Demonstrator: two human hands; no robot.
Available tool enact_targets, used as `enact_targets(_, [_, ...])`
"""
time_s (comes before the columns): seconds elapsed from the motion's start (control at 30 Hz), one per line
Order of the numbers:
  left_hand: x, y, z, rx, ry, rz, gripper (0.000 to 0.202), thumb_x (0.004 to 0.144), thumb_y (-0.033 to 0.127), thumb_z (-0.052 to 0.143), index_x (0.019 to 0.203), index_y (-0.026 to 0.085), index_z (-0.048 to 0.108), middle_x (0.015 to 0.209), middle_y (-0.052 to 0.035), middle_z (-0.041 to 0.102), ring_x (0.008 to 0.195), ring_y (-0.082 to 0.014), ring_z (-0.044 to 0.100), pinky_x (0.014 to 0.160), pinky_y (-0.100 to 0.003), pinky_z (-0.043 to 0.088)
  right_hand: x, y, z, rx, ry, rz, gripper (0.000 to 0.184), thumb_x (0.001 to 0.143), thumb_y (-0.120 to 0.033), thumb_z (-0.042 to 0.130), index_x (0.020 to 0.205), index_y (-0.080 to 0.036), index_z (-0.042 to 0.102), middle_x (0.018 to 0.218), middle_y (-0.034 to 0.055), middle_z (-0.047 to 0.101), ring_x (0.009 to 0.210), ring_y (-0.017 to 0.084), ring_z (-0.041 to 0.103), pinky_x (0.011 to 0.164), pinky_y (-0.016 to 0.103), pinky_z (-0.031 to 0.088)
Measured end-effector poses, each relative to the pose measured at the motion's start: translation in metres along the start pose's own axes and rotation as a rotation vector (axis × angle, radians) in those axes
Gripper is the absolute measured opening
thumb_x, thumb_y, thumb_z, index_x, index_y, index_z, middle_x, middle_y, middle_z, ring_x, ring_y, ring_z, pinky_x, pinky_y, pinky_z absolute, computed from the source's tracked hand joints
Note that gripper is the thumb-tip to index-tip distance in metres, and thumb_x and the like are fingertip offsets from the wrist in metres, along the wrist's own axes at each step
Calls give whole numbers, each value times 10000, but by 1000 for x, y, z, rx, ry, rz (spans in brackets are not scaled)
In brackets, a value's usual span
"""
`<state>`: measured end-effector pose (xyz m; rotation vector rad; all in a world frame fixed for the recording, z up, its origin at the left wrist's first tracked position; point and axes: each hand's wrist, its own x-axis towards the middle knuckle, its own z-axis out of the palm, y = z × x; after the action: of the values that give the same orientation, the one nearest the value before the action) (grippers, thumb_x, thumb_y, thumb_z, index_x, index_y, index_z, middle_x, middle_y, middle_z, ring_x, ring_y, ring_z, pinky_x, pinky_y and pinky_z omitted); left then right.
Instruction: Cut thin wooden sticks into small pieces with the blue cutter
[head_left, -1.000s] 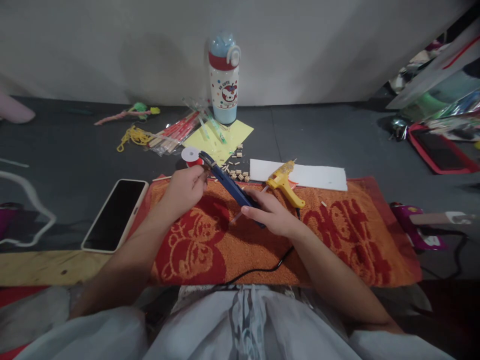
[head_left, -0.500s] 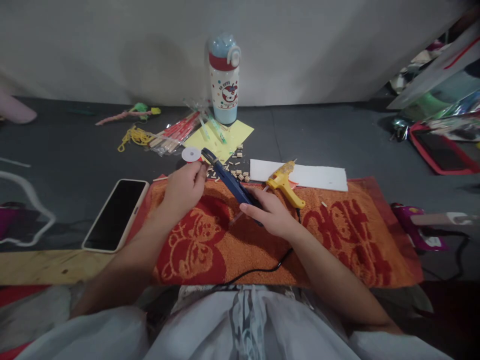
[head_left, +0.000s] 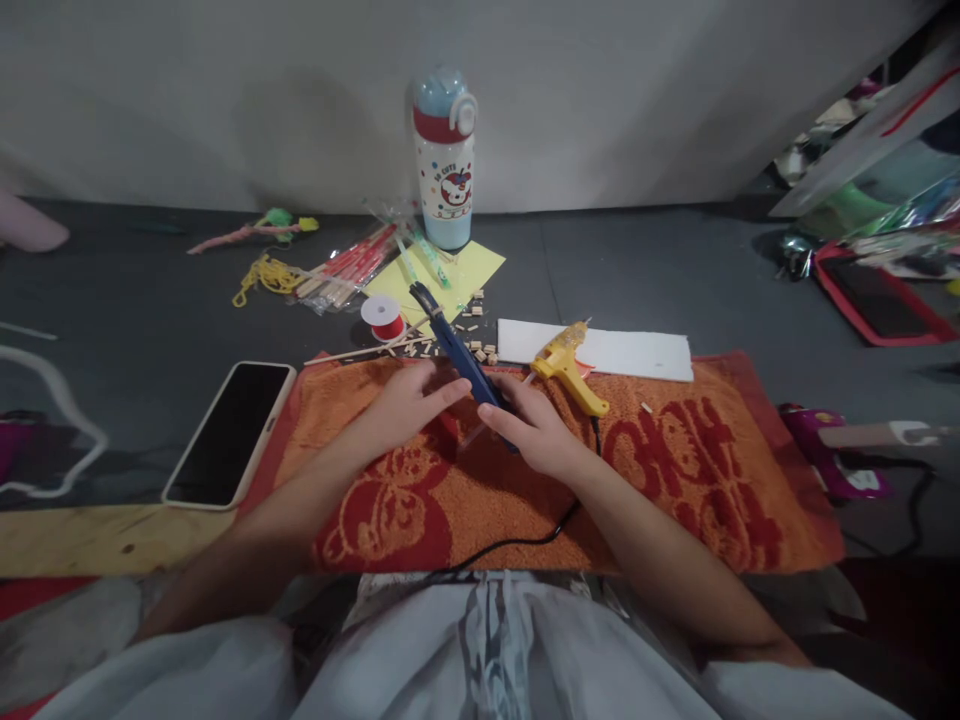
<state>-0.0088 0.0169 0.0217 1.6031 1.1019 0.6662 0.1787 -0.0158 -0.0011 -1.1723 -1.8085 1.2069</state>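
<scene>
A long dark blue hand tool (head_left: 456, 350) with a narrow jaw-like tip slants up and left over the towel. It looks like a cutter, though its exact kind is unclear. My right hand (head_left: 540, 425) is closed around its lower end. My left hand (head_left: 416, 400) has its thumb on the tool's middle and its other fingers partly hidden behind. A thin wooden stick (head_left: 345, 354) runs from the left up to the tool's head; whether the jaws grip it cannot be seen. Short cut wooden pieces (head_left: 480, 352) lie scattered behind the tool.
A yellow glue gun (head_left: 566, 368) rests against a white board (head_left: 645, 352) on the orange towel (head_left: 510, 500). Behind are a red ribbon spool (head_left: 386, 322), yellow paper (head_left: 480, 264) and a bottle (head_left: 445, 170). A phone (head_left: 229, 435) lies left. A black cord (head_left: 517, 541) crosses the towel.
My left hand has moved from near the tool's tip down and right to its middle. The stick and spool are now uncovered. The tool's tip has shifted slightly up.
</scene>
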Motion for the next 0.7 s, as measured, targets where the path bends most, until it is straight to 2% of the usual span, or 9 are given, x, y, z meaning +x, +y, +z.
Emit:
enact_targets(0.07, [2, -4, 7, -200, -12, -5, 497, 713, 557, 634, 986, 148, 563, 995, -88, 670, 910, -211, 619, 810, -330, 480, 0, 0, 1, 18, -17, -15, 440, 890, -482, 464, 1167, -146, 525, 997, 92, 656, 876, 232, 609, 785, 371, 476])
enact_targets(0.13, [2, -6, 13, -340, 13, -15, 560, 640, 543, 714, 1003, 161, 523, 1005, -83, 654, 944, -207, 613, 819, -317, 484, -1, 0, 2, 45, -40, -44, 463, 891, -493, 457, 1197, -149, 506, 1038, 98, 648, 918, 239, 607, 822, 380, 472])
enact_targets(0.23, [0, -6, 20, -449, 29, -58, 607, 579, 514, 774, 986, 181, 472, 899, -39, 630, 829, -166, 614, 722, -275, 495, -1, 0, 3, 78, -66, -73, 486, 898, -500, 444, 1241, -157, 470, 1079, 100, 634, 993, 245, 599, 870, 384, 466])
enact_targets(0.33, [-2, -6, 24, -450, 42, -73, 583, 585, 486, 781, 967, 187, 459, 811, -4, 597, 708, -126, 586, 650, -253, 478, -1, -1, 3, 65, -75, -79, 505, 897, -504, 445, 1260, -152, 457, 1088, 108, 630, 1006, 246, 598, 892, 388, 462])
enact_targets(0.57, [-4, -9, 27, -436, 88, -46, 564, 606, 485, 768, 977, 178, 472, 842, -19, 580, 766, -144, 585, 707, -277, 485, -1, -2, 1, 21, -90, -103, 480, 907, -469, 441, 1270, -155, 445, 1139, 120, 619, 1039, 257, 589, 907, 411, 458])
enact_targets(0.7, [-6, -6, 28, -450, 70, -54, 564, 615, 496, 761, 962, 181, 448, 799, -1, 569, 679, -123, 572, 645, -265, 486, -1, -2, 1, 9, -89, -106, 479, 905, -458, 445, 1256, -133, 452, 1126, 127, 627, 1032, 258, 595, 894, 409, 462])
